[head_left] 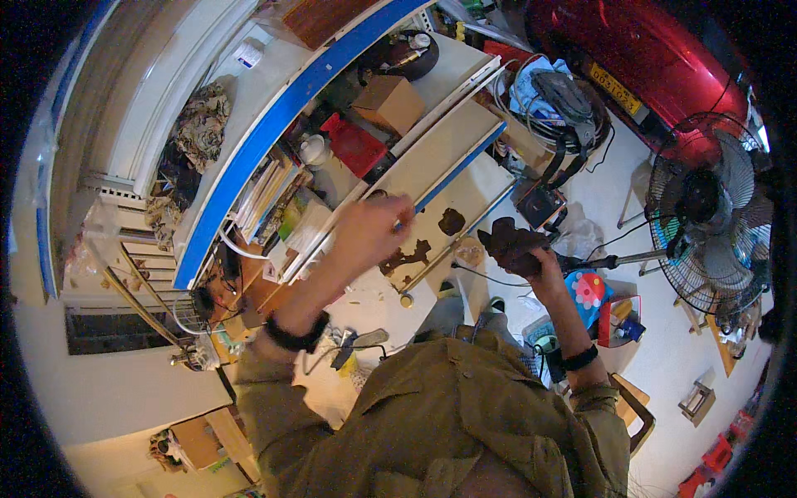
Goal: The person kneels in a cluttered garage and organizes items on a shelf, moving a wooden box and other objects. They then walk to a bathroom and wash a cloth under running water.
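With directions taken from the centre of the view, a dark brown piece (508,242) is held at three o'clock by the right hand (544,270), whose fingers are clamped on its four-o'clock end; its irregular free edge is pointed toward ten o'clock. The left hand (378,236) is placed just off centre at ten o'clock, its fingers curled; whether anything is gripped there cannot be told. The two hands are kept well apart, and between them a pale board (481,184) is seen, partly covered by flat brown scraps (451,221) and bounded on its four-o'clock side by a metal rail (431,275). From nine to twelve o'clock, room is limited by a blue-edged shelf (249,162). Toward three o'clock, space beyond the right hand is bounded by a fan (706,195), while a bare stretch of floor (660,357) is left at four o'clock.
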A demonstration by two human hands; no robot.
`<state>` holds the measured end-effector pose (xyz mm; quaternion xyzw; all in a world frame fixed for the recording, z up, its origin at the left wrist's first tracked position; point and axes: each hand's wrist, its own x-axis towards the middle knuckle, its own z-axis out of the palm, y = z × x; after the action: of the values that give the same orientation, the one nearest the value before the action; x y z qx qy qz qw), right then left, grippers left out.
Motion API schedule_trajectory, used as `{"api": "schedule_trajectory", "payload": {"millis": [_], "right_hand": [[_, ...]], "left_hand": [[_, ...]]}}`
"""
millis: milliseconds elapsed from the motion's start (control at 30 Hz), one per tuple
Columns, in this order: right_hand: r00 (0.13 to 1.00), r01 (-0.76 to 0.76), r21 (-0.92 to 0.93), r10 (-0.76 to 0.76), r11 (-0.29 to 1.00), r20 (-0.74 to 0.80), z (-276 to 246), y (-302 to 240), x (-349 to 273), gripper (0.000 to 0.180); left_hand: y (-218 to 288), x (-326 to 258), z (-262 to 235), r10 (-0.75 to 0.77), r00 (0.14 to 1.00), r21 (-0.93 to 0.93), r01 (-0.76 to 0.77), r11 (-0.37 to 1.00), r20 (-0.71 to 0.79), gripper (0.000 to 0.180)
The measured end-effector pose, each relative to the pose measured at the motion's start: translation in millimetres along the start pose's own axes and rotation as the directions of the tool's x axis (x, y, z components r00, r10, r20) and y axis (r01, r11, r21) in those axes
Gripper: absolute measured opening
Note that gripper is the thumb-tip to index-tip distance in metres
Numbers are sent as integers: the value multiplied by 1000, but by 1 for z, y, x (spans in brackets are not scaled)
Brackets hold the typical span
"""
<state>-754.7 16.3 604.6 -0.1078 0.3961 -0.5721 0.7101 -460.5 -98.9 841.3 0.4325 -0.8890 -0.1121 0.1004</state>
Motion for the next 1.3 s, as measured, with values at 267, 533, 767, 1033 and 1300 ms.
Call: {"api": "schedule_trajectory", "payload": {"millis": [267,533,767,1033,1300], "right_hand": [[978,206,-392,-172,897,121,58,-36,-22,45],[681,646,-670,121,367,723,156,-43,27,70],[624,654,-755,-526,-51,577,235,-63,222,114],[553,636,-771,-698,1,455,271,-22,317,132],[527,817,-537,-648,209,550,250,-63,285,105]], "left_hand": [[10,-38,183,-248,930,-940,312,137,273,65],[-8,-66,162,-411,860,-789,-18,-615,301,50],[-52,-122,129,-620,773,-863,-216,-457,134,58],[-88,-157,99,-718,689,-848,-321,-422,96,48],[-108,-144,98,-746,658,-873,-297,-388,108,57]]}}
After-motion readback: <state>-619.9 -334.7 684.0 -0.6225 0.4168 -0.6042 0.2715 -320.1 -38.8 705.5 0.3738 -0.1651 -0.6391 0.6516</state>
